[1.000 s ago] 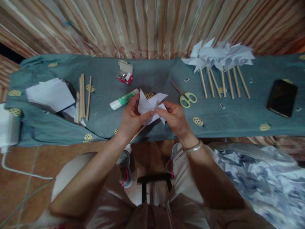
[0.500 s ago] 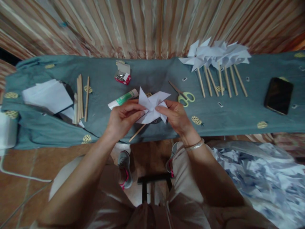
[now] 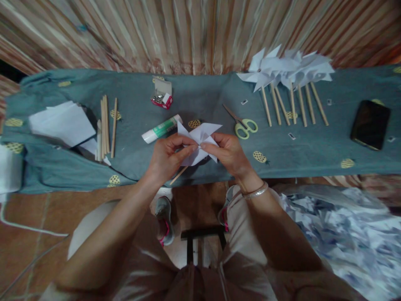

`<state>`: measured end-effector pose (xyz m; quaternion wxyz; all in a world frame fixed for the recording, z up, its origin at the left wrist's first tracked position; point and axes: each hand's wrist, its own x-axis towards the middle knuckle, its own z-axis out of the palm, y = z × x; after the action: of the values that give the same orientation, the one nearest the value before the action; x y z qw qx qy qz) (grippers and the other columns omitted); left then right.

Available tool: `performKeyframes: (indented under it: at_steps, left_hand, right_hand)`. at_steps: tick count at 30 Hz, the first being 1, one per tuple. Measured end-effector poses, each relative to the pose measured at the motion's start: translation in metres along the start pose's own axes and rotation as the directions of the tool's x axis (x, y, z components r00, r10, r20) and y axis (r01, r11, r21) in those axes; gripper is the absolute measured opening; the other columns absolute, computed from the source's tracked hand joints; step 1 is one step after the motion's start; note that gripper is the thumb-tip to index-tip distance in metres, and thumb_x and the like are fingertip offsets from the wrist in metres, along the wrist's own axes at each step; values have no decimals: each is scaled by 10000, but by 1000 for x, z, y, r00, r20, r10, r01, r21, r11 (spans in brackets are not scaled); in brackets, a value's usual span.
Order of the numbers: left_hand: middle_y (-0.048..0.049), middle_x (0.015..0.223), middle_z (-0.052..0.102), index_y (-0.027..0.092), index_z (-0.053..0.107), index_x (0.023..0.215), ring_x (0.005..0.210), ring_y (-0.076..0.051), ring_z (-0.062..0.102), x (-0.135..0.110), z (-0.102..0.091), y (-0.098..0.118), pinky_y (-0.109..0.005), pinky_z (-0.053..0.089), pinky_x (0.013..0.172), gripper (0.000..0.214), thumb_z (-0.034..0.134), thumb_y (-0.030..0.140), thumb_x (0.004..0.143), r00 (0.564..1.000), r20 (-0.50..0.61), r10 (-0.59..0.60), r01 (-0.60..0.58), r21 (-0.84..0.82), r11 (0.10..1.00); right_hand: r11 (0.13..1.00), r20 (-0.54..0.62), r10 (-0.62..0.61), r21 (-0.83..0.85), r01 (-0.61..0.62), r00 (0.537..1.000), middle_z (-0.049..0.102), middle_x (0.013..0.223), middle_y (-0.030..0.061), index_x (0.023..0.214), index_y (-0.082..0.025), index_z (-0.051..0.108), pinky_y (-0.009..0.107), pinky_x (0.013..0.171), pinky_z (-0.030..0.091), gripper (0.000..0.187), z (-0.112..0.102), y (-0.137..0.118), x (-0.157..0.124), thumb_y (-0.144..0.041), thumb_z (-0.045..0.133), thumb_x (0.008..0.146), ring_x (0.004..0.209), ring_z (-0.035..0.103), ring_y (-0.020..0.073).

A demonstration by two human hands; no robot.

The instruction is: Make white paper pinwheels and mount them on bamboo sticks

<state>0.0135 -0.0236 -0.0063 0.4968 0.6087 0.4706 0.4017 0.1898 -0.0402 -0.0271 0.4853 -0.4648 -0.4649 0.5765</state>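
Observation:
Between my hands is a white paper pinwheel point(image 3: 202, 133), its folded blades spread out above the table. My left hand point(image 3: 169, 154) pinches it from the left, thumb and fingers close to the centre. From the right, my right hand point(image 3: 230, 152) grips it, the thumb pressed near the middle. Whatever lies under the thumbs at the centre is hidden. A thin wooden stick point(image 3: 178, 175) pokes out below the paper; its upper end is covered. Just beyond my left hand lies a glue stick point(image 3: 162, 128) with a green label. Green-handled scissors point(image 3: 246, 126) rest beyond my right hand.
An open red box of metal pins point(image 3: 162, 99) stands at the back. Wooden sticks point(image 3: 105, 125) and stacked white paper point(image 3: 64, 125) lie left. Several finished pinwheels point(image 3: 291, 71) on sticks lie back right, near a black phone point(image 3: 370, 125). A bag of paper pinwheels point(image 3: 351, 238) sits lower right.
My left hand has shifted right, bringing both thumbs closer together at the pinwheel's centre. The pinwheel has tipped and moved slightly lower, and the glue stick shows more fully.

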Motion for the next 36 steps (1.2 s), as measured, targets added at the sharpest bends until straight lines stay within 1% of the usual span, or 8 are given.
performKeyframes:
  at_steps: [6,9,14,21,24,29,36]
  left_hand:
    - [-22,751,734,216,751,692,729,-176,642,-1,3,6,-287,515,708,56,743,266,717,998,-32,-52,55,91,994]
    - [-16,733,726,216,747,685,711,-167,633,0,4,5,-280,502,694,50,744,258,711,998,-38,-41,44,89,995]
    - [-19,733,715,201,738,701,696,-160,626,0,4,1,-276,492,675,67,745,265,717,999,-34,-29,31,58,998]
    - [-21,737,718,201,732,704,689,-163,627,0,4,2,-281,493,671,70,744,269,715,999,-39,-6,10,102,995]
    - [-21,734,718,206,729,692,695,-168,628,0,4,3,-288,493,680,55,736,255,717,999,-40,14,-9,121,993]
    - [-15,730,721,213,729,692,697,-170,637,1,4,1,-297,495,695,39,720,233,723,997,-36,66,-59,158,986]
    - [-16,746,729,219,727,703,708,-180,652,0,4,-2,-311,510,697,55,715,241,752,992,-20,128,-121,208,971]
  right_hand:
    - [999,4,-13,-29,13,1000,621,664,-24,689,-166,666,246,597,416,209,0,-2,-1,-356,744,726,639,520,110]
    - [999,-1,-17,-34,17,1000,639,676,-19,693,-167,676,247,597,431,208,0,-2,-1,-359,748,728,646,535,116]
    - [999,12,-25,-27,26,1000,695,740,0,773,-162,730,259,630,470,217,0,-2,-1,-371,760,725,691,577,134]
    - [999,12,-8,-33,8,1000,689,721,-9,780,-158,739,258,624,465,195,-1,-1,-1,-346,759,734,671,583,129]
    - [1000,7,8,-14,-8,1000,697,733,-4,773,-163,734,269,644,484,209,0,-1,-1,-358,784,716,682,601,135]
    - [998,37,51,29,-52,998,734,791,19,769,-171,722,296,703,530,263,2,-3,-2,-383,831,659,746,651,159]
    - [1000,-24,22,-7,-22,999,708,716,-11,734,-170,722,260,626,490,192,2,1,0,-343,788,682,676,612,138]
